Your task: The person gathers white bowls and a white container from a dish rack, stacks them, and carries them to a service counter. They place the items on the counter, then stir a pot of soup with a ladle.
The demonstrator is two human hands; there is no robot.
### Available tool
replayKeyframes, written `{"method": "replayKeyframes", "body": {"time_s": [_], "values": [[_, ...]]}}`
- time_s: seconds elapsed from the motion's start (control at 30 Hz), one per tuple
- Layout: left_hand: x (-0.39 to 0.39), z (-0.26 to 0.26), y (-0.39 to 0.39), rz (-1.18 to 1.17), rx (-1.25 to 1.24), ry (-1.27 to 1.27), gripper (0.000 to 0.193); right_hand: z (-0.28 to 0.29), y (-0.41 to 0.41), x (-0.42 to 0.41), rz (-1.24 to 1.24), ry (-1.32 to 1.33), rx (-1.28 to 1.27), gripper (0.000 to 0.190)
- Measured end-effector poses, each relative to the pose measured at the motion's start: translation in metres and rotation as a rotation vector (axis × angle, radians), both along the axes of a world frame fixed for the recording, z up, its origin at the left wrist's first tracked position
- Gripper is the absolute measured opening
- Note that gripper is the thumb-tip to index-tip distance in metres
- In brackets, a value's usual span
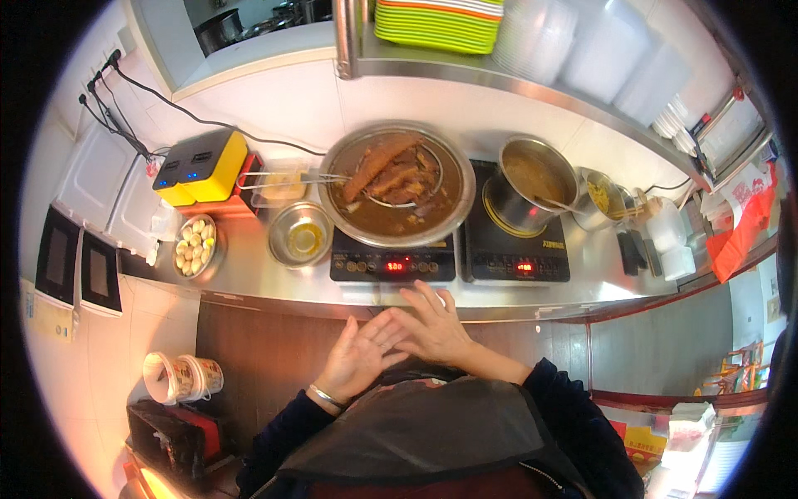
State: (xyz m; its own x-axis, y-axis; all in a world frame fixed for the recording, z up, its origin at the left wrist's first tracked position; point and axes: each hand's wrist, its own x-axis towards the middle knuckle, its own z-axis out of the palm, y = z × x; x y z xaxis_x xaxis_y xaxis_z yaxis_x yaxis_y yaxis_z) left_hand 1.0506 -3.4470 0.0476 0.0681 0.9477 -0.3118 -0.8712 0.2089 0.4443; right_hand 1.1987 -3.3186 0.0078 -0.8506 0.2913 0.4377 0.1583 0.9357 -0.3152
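Observation:
My left hand (360, 360), palm up with a bangle at the wrist, meets my right hand (434, 324) before the counter's front edge. Both have their fingers spread and hold nothing. Beyond them a wide steel basin (461, 221) of brown broth sits on an induction cooker (393, 265). Pieces of braised meat (399, 171) lie in a wire strainer (439, 181) in that basin, its handle pointing left. On a second induction cooker (517, 265) stands a steel pot (520, 199) of brown liquid with a utensil in it.
To the left are a steel bowl (277, 249) with some yellowish liquid, a bowl of eggs (195, 249) and a yellow-and-black appliance (215, 165). A pot of noodle-like food (600, 196) stands right. Above, a metal shelf (430, 70) holds green trays (436, 28) and plastic containers (536, 37).

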Motion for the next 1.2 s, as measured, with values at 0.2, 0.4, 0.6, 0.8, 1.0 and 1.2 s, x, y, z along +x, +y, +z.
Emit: {"method": "replayKeyframes", "body": {"time_s": [0.2,0.4,0.6,0.8,1.0,1.2], "values": [[0.045,-0.036,-0.03,0.223,-0.272,0.054,0.037,-0.058,-0.002,0.09,-0.402,-0.039,-0.267,0.053],[0.087,-0.05,-0.064,0.344,-0.517,0.04,0.028,-0.098,0.066,0.15,-0.778,0.323,-0.646,0.04],[0.1,-0.043,-0.08,0.4,-0.508,0.09,0.026,-0.026,0.195,0.173,-0.938,0.832,-1.022,0.062],[0.095,-0.041,-0.098,0.441,-0.496,0.147,0.027,0.021,0.262,0.138,-0.894,0.723,-1.087,0.049],[0.09,-0.059,-0.103,0.411,-0.49,0.124,0.025,0.015,0.298,0.1,-0.937,0.537,-0.619,0.028],[0.099,-0.059,-0.088,0.435,-0.459,0.174,0.021,0.036,0.3,0.12,-0.779,0.145,-0.085,0.021]]}}
